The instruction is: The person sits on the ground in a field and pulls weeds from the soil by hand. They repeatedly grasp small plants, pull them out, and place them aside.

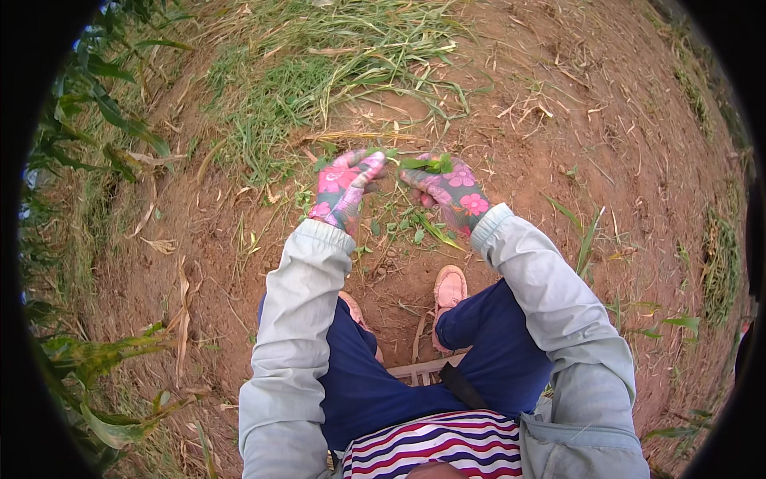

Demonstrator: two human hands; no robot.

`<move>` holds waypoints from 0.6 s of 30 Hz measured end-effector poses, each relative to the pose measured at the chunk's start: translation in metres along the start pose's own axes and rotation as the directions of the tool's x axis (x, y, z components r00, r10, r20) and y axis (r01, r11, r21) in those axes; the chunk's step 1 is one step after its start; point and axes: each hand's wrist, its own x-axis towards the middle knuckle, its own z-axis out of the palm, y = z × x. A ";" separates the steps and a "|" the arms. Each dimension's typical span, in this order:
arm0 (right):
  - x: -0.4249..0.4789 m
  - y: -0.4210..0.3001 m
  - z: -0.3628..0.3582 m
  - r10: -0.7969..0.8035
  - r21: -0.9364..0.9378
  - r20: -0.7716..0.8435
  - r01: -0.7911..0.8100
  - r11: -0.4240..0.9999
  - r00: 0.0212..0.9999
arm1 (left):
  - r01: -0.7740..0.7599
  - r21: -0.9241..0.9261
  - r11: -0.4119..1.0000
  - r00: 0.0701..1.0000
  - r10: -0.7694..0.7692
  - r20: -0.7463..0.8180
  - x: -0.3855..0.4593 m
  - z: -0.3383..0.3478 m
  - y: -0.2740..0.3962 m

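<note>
My left hand (346, 187), in a flower-patterned glove, pinches a thin green stem between thumb and fingers. Just to its right, my right hand (450, 190) wears a matching glove and is closed on a leafy green sprig (435, 164). A thin pale stem spans part of the gap between the hands; whether it belongs to the sprig I cannot tell. Below the hands, loose green leaves (413, 230) lie scattered on the reddish soil (383, 287). The fingertips of my right hand are curled under and partly hidden.
Cut grass (335, 72) is heaped ahead of me. Maize plants (105, 108) stand along the left side. My pink shoes (450, 290) rest on the soil, and part of a low stool (428, 368) shows between my legs. More cut grass (721, 263) lies far right.
</note>
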 end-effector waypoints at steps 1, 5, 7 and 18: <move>0.001 0.000 -0.003 -0.011 -0.028 0.003 0.012 1.000 1.000 | 0.000 0.005 1.000 0.999 0.000 -0.033 0.000 -0.003 0.003; 0.000 -0.008 -0.009 0.064 -0.187 -0.042 -0.071 0.980 0.997 | -0.012 -0.019 1.000 0.995 0.010 -0.101 0.003 -0.012 0.004; -0.001 -0.018 -0.008 0.125 -0.295 -0.058 -0.137 0.946 0.990 | 0.010 0.004 1.000 0.998 -0.010 -0.061 0.001 -0.015 0.003; 0.000 -0.019 -0.004 -0.254 -0.289 0.028 0.251 0.924 0.967 | 0.019 0.039 0.999 0.972 -0.028 0.233 0.003 -0.011 -0.003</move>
